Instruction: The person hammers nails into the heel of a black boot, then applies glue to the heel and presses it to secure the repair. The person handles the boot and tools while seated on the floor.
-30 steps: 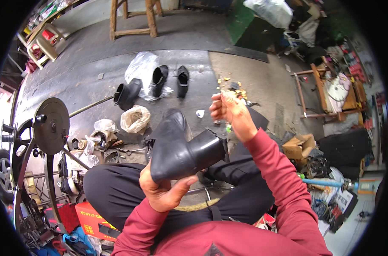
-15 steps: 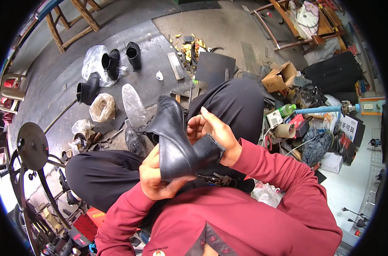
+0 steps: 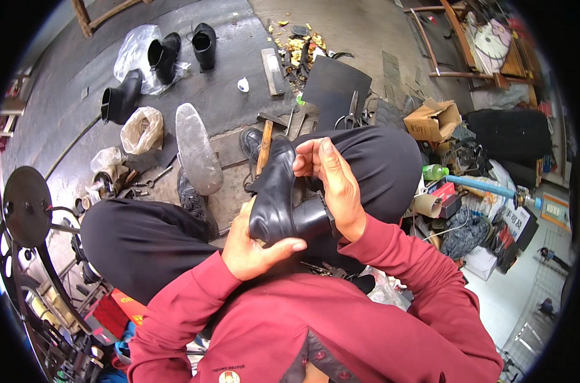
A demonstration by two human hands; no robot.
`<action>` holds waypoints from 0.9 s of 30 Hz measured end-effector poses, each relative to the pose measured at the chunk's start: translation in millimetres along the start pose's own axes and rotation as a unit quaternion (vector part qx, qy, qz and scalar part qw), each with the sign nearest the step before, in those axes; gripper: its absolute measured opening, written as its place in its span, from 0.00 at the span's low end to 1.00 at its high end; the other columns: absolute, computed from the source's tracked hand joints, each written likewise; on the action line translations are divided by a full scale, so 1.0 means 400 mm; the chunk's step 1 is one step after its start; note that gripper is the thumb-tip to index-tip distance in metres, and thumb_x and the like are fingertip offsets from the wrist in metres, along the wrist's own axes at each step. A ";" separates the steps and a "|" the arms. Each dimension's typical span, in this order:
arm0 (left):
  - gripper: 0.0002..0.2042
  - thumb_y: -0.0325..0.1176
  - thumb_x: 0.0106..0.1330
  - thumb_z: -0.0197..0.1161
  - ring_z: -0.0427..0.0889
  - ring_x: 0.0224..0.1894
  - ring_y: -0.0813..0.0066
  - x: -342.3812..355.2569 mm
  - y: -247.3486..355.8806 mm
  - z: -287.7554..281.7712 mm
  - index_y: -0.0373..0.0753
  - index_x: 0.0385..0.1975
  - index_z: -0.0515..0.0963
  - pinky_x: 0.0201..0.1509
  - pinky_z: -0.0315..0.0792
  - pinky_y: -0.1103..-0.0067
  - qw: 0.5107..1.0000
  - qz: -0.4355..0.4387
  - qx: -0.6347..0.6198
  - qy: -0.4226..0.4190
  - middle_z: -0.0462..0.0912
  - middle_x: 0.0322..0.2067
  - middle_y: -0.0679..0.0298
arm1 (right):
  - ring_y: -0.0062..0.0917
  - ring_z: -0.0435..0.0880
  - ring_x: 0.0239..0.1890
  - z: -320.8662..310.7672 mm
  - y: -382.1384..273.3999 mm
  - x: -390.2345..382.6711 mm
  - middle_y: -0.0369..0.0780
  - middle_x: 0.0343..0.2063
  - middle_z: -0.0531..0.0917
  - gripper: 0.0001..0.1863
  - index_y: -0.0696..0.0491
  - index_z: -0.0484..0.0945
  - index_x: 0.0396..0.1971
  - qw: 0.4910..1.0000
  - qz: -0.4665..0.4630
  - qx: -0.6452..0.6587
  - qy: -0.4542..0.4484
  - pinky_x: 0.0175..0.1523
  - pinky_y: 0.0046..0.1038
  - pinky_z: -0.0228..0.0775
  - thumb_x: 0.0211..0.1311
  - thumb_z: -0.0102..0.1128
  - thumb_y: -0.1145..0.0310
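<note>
A black leather ankle boot with a chunky block heel [image 3: 276, 198] is held over my lap, its heel pointing right. My left hand [image 3: 255, 246] grips it from the lower left, the thumb lying along its near side. Beside its right flank is my right hand [image 3: 334, 185], with fingers extended and slightly curved; whether the fingertips touch the leather I cannot tell. Beyond the boot lies a hammer with a wooden handle [image 3: 264, 148]. A grey sole-shaped metal plate [image 3: 199, 150] stands to the left of it.
Several black boots [image 3: 204, 48] stand far left, some by a clear plastic bag [image 3: 129, 54]. Scissors [image 3: 350, 112] rest near a black sheet [image 3: 334, 83]. A cardboard box [image 3: 432, 120] and piled clutter fill the right. A black wheel [image 3: 26, 206] stands at left.
The boot has tilted and shifted slightly toward my right, away from my chest. My right hand has risen beside it with fingers straighter. The left thumb now stretches along the near side.
</note>
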State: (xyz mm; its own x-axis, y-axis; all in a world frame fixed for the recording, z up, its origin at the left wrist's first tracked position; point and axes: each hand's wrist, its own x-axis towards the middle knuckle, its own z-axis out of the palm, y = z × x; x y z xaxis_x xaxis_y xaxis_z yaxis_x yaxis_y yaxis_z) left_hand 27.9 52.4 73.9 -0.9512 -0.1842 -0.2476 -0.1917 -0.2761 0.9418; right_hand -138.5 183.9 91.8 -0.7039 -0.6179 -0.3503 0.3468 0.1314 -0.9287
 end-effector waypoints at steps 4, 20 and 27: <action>0.17 0.29 0.62 0.79 0.83 0.41 0.80 -0.002 -0.013 0.003 0.34 0.48 0.82 0.50 0.78 0.76 0.993 -0.056 -0.103 -0.010 0.87 0.39 0.67 | 0.23 0.81 0.47 0.006 0.000 0.015 0.37 0.43 0.83 0.31 0.57 0.77 0.53 0.999 0.000 -0.034 0.021 0.61 0.30 0.71 0.86 0.37 0.42; 0.19 0.30 0.56 0.81 0.83 0.55 0.49 0.060 -0.033 -0.004 0.35 0.46 0.85 0.61 0.76 0.64 0.970 0.220 0.063 0.085 0.85 0.49 0.51 | 0.21 0.81 0.48 -0.010 -0.050 0.045 0.35 0.47 0.84 0.22 0.54 0.78 0.54 0.987 0.131 -0.084 0.027 0.57 0.26 0.71 0.86 0.45 0.50; 0.24 0.33 0.59 0.79 0.83 0.54 0.52 0.072 -0.068 -0.022 0.32 0.53 0.80 0.60 0.77 0.64 0.986 0.001 -0.167 0.022 0.84 0.48 0.51 | 0.19 0.80 0.47 0.018 -0.010 0.073 0.34 0.45 0.84 0.21 0.52 0.80 0.51 0.971 0.202 -0.103 0.080 0.55 0.26 0.70 0.86 0.45 0.51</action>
State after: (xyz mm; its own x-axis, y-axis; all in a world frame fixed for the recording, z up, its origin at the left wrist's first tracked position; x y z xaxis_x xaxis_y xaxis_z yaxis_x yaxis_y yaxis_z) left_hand 7.7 46.2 39.2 -0.9388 -0.2230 -0.2625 -0.0933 -0.5689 0.8171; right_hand -156.0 159.6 86.2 -0.6288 -0.3572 -0.6907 0.4948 0.5015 -0.7097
